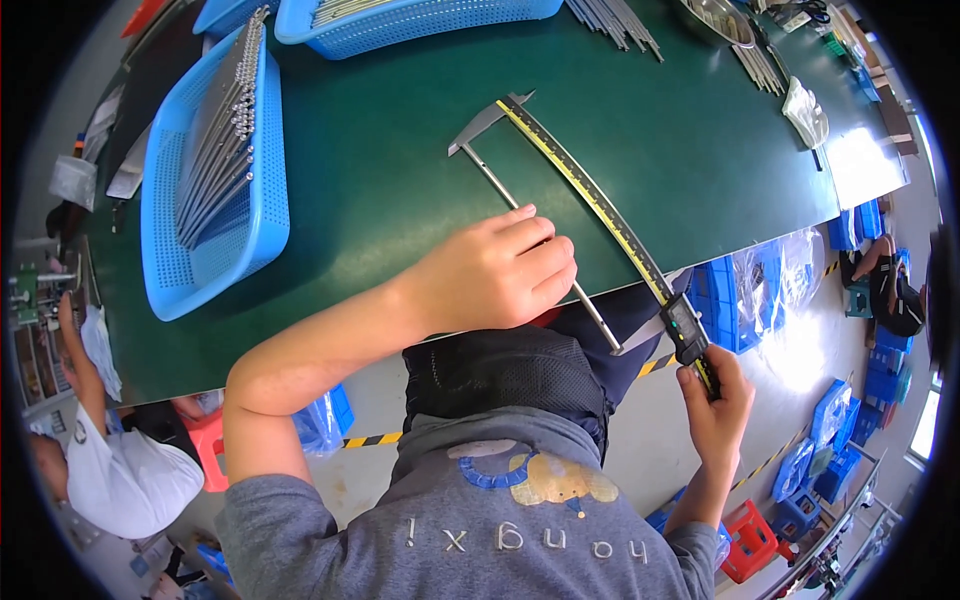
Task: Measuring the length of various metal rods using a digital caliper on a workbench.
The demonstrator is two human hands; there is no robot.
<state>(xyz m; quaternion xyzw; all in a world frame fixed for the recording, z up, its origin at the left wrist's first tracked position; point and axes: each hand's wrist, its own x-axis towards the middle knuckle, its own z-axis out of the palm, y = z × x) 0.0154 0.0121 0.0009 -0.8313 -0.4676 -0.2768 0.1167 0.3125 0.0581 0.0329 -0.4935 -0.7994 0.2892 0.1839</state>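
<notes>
A long thin metal rod [490,178] lies at a slant between the jaws of a long digital caliper [600,205] with a black and yellow scale. My left hand [500,270] is closed around the rod's middle, near the front edge of the green table. The rod's far end is at the caliper's fixed jaw, over the table; its near end reaches past the table edge to the sliding jaw. My right hand [720,405] grips the caliper's bar end, just below its display block, off the table.
A blue basket [275,190] on the left holds many metal rods [215,150]. Another blue basket [430,30] stands at the far edge. Loose rods [615,22], a metal bowl [715,20] and a white cloth-like item [805,110] lie far right. A person [130,470] sits at left.
</notes>
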